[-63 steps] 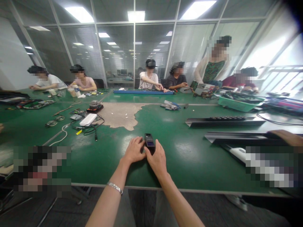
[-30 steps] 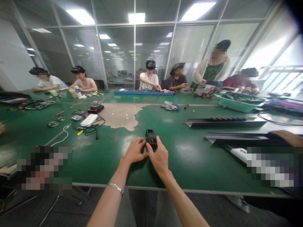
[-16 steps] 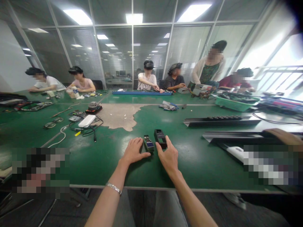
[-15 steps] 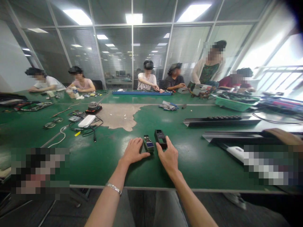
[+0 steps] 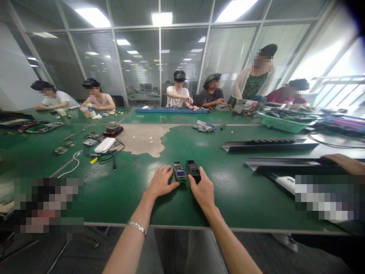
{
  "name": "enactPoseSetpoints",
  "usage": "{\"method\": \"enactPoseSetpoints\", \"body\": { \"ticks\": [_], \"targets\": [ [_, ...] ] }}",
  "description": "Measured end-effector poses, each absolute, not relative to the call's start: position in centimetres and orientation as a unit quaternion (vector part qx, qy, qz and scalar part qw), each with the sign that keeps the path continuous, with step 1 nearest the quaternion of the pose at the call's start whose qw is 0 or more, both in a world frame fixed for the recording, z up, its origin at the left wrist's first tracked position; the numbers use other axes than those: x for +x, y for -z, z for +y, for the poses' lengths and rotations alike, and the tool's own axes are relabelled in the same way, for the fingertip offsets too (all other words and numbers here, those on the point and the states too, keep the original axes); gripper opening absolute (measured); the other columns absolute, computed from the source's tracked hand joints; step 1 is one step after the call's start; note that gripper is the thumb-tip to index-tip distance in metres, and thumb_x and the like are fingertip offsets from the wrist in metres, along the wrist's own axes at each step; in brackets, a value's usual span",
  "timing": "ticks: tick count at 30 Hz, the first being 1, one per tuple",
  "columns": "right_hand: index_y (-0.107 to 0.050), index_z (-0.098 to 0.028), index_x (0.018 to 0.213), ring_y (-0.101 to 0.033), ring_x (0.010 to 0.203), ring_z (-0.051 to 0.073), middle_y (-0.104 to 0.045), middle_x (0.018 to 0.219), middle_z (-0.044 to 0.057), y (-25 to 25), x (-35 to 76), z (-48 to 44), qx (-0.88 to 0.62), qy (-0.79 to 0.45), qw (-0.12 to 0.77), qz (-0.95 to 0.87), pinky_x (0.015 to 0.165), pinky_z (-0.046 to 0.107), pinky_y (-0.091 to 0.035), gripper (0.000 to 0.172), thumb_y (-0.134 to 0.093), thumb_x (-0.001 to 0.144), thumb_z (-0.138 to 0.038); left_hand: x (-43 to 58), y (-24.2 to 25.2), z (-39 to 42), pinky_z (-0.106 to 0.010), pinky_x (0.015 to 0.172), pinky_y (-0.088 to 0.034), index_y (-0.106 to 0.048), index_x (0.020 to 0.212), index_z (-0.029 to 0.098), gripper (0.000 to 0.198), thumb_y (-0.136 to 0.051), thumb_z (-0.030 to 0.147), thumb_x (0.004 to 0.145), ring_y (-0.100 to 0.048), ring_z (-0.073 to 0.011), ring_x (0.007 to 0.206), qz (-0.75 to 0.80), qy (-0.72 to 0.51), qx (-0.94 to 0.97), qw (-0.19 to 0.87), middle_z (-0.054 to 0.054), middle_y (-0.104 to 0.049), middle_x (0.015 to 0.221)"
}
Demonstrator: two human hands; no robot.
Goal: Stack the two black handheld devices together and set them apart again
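In front of me, a small green circuit board with a little blue-violet screen [image 5: 180,173] lies on the green table. My left hand [image 5: 160,183] rests flat at its left side with fingers stretched out, the thumb reaching to the board's near edge. Just to the right is a black plastic housing with cut-out openings [image 5: 192,166]. My right hand [image 5: 203,186] grips that housing from its right and near side, between thumb and fingers. A narrow gap separates board and housing.
A white box with cables [image 5: 105,145] and a black speaker-like part [image 5: 113,129] lie left. Black metal channels [image 5: 270,145] lie right, near a co-worker's hand [image 5: 346,163]. Tools [image 5: 203,126] and a green basket [image 5: 285,123] sit farther back. Several people work across the table.
The housing has shifted slightly toward me in my right hand. The board has turned a little straighter beside my left hand. Both hands stay in nearly the same place.
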State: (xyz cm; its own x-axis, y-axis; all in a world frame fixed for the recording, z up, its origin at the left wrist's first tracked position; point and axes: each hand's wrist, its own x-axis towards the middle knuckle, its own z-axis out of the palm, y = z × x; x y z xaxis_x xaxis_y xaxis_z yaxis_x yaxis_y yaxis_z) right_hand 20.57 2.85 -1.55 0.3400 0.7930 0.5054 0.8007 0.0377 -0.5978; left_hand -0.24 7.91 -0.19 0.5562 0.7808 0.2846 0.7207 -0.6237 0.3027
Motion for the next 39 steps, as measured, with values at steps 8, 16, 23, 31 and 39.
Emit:
{"method": "enactPoseSetpoints", "body": {
  "ticks": [8, 16, 23, 31, 39],
  "targets": [
    [-0.041, 0.000, 0.148, -0.055, 0.132, 0.037, -0.055, 0.143, 0.029, 2.8, 20.5, 2.9, -0.689, 0.006, 0.436, -0.578, 0.109, 0.051, -0.045, 0.074, -0.056, 0.090, -0.043, -0.2, 0.3, 8.0, -0.054, 0.120, -0.026, -0.047, 0.148, 0.021, 0.070, -0.060, 0.060, 0.091, -0.041, -0.0342, 0.142, 0.428, -0.203, 0.878, 0.074, -0.014, -0.047, 0.153],
    [-0.030, 0.002, 0.153, -0.045, 0.140, 0.037, -0.045, 0.151, 0.030, 3.0, 20.4, 2.4, -0.680, 0.016, 0.459, -0.571, 0.115, 0.052, -0.038, 0.084, -0.056, 0.091, -0.048, -0.1, 0.1, 7.8, -0.054, 0.121, -0.025, -0.045, 0.150, 0.020, 0.071, -0.060, 0.058, 0.092, -0.039, -0.0340, 0.144, 0.433, -0.187, 0.878, 0.079, -0.014, -0.046, 0.155],
    [-0.032, 0.002, 0.152, -0.045, 0.139, 0.038, -0.046, 0.150, 0.030, 3.0, 20.6, 2.4, -0.678, 0.011, 0.465, -0.569, 0.114, 0.053, -0.039, 0.084, -0.055, 0.090, -0.049, -0.2, 0.1, 7.8, -0.055, 0.121, -0.025, -0.043, 0.152, 0.019, 0.084, -0.058, 0.072, 0.088, -0.040, -0.0350, 0.143, 0.428, -0.192, 0.880, 0.076, -0.016, -0.047, 0.154],
    [-0.034, 0.000, 0.152, -0.047, 0.139, 0.037, -0.048, 0.149, 0.029, 3.4, 20.7, 2.4, -0.672, 0.014, 0.466, -0.575, 0.113, 0.054, -0.040, 0.079, -0.053, 0.092, -0.048, -0.2, 0.4, 8.0, -0.053, 0.121, -0.025, -0.043, 0.152, 0.020, 0.080, -0.059, 0.068, 0.090, -0.040, -0.0339, 0.143, 0.431, -0.194, 0.879, 0.067, -0.015, -0.046, 0.154],
    [-0.035, -0.003, 0.152, -0.048, 0.138, 0.036, -0.050, 0.148, 0.027, 3.2, 20.7, 2.4, -0.665, 0.008, 0.464, -0.585, 0.111, 0.053, -0.042, 0.073, -0.051, 0.094, -0.045, -0.2, 0.7, 8.2, -0.053, 0.120, -0.027, -0.047, 0.149, 0.018, 0.078, -0.059, 0.068, 0.090, -0.043, -0.0345, 0.141, 0.430, -0.199, 0.879, 0.058, -0.016, -0.048, 0.152]
  ]
}}
